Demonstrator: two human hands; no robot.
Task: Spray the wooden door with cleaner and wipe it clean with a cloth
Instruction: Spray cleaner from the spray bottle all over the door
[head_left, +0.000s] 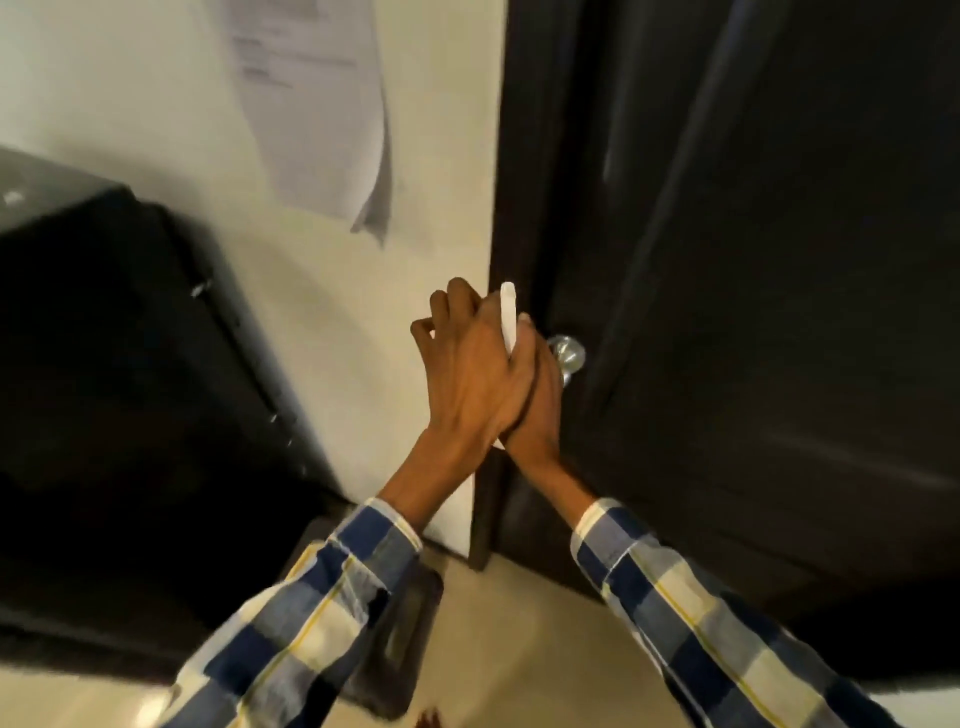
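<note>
far left: a dark cabinet (104, 364) stands against the cream wall (156, 104), its top edge blurred. on the wall above and to the right of it hangs a sheet of paper (317, 104), its lower right corner curling away from the wall; the print is too blurred to read. on the pale floor (519, 623) near the cabinet's base lies a dark flat object (405, 623), not identifiable.

centre: both forearms, in blue, cream and yellow checked sleeves (322, 613), reach forward and cross at the wrists in front of the door frame (498, 208). the left hand (467, 374) lies on top, back toward the camera, fingers spread and loosely bent, the fingertips toward the wall. the right hand (537, 410) sits beneath it and is largely covered. a thin white object (508, 317), seen edge on, stands upright between the two hands; a small white tip shows again below the wrists. it cannot be told whether this is the cloth, nor which hand has hold of it, nor how far the right hand's fingers are curled.

right: a round metal door knob (569, 356) shows just beside the right hand, partly hidden by it; contact cannot be told. the dark wooden door (753, 260) fills the right of the scene, closed within its frame, with faint light streaks on its surface.
</note>
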